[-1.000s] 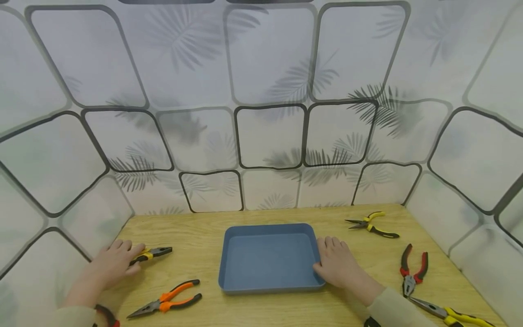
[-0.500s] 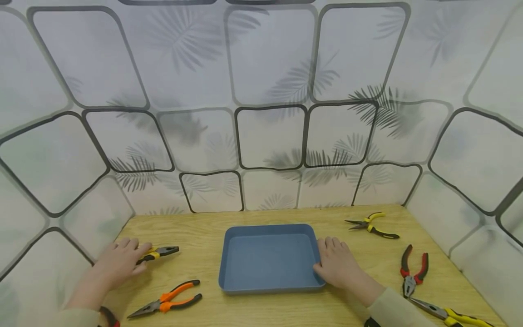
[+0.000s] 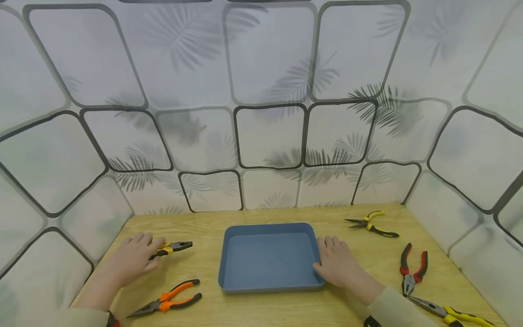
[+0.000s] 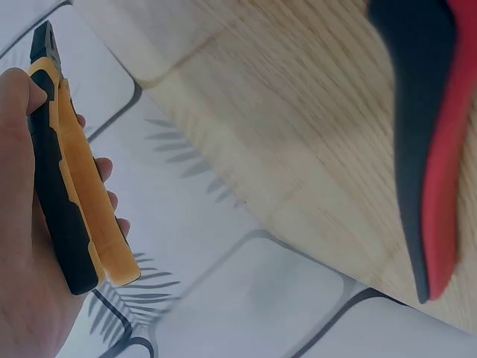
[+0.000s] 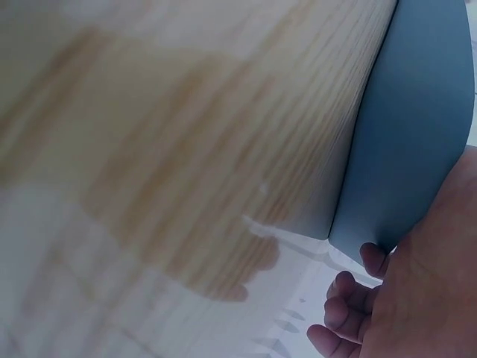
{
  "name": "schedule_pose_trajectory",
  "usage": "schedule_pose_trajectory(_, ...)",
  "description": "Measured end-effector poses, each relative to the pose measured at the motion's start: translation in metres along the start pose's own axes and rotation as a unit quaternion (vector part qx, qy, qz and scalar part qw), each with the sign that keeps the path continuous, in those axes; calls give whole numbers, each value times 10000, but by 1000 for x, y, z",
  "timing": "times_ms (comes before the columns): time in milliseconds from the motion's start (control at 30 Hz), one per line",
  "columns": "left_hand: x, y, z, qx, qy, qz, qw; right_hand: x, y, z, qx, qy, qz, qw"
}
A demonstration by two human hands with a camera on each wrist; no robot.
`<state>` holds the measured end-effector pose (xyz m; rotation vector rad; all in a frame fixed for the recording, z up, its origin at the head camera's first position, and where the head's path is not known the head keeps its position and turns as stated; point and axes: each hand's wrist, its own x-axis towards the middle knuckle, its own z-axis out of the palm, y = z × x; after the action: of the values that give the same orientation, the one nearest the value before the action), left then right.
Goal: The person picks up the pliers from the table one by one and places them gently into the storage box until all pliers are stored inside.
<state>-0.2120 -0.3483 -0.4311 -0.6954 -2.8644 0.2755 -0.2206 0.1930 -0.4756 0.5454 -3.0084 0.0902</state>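
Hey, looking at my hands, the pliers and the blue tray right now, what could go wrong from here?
1. The left hand grips the yellow-and-black pliers by the handles only, with the jaws sticking out toward the blue tray; the heavy head could tip or swing.
2. The right hand rests at the tray's right edge, so pliers dropped in carelessly might strike its fingers.
3. The orange pliers lie just below the left hand and could get knocked.

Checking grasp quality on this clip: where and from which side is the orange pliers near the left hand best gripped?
Probably the handles. The orange pliers lie flat on the table, orange handles nearly together and pointing right toward the tray, thin nose pointing left. The left hand, now holding the yellow pliers, would best come from above and wrap both handles.
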Motion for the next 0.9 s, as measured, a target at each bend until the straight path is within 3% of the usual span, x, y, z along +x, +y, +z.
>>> schedule_pose_trajectory(500, 12, 20, -9, 35, 147, 221, 9996, -1, -4, -8, 71, -142, 58, 9999)
schedule_pose_trajectory(900, 19, 31, -12, 183, 447, 524, 9975, -2, -4, -7, 6, -78, 46, 10000)
